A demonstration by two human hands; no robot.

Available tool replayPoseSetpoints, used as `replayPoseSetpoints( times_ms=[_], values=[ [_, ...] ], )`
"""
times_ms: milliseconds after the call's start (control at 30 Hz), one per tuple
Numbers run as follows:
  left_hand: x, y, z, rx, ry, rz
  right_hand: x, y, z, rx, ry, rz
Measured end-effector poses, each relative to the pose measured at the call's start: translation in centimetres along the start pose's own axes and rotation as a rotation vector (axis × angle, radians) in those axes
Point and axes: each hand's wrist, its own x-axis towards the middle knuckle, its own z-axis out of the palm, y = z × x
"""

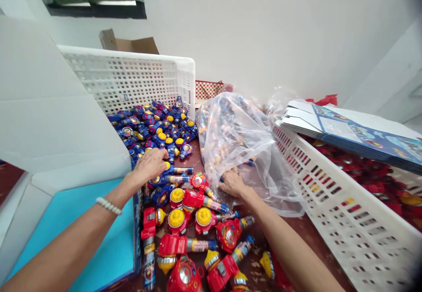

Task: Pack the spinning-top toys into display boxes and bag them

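Hands work over a dark red surface [197,158], one at each side of the central area. The left hand [150,165] lies on the near edge of the blue toys [148,120], its fingers bent downward among the pieces. Whether they grip one cannot be told. The palm-down posture probably suits reaching loose parts from above.

The right hand [233,183] is at the near side of the clear bag [244,133]. Its fingers are partly bent and low to the surface; film and glare obscure the tips, so a grip cannot be confirmed. The bag lies on the surface with toys visible through it, its slack film spread toward the right, which likely leaves the near side accessible.

Red toys [194,199] with yellow discs lie loose between the forearms, apparently kept within short reach of both hands. The blue toys spread out from the white crate [132,53], whose high walls presumably confine the far part of the heap. Flat printed cartons [349,129] rest across the right-hand basket [329,186], seemingly using its rim as a shelf above the red contents.
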Motion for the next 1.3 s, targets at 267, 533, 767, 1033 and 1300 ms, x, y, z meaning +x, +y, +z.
replayPoseSetpoints(
  times_ms=[267,533,767,1033,1300],
  values=[
    [6.3,1.0,1.8,0.059,-0.076,-0.115,-0.3,3.3,-0.8,-0.037,0.010,0.013],
    [7.2,1.7,4.0,-0.081,-0.161,-0.143,-1.1,4.4,-1.2,-0.034,0.023,0.039],
    [6.5,2.5,1.7,-0.449,0.051,-0.222,-3.0,5.6,-2.5,0.033,0.114,0.063],
    [-2.9,5.7,-0.5,-1.307,-0.161,-0.014,-10.5,2.7,-3.2,0.224,0.374,0.105],
    [-10.2,9.2,0.8,-1.826,-0.261,-0.137,-16.5,-8.0,-1.6,0.602,0.494,-0.180]
  ],
)
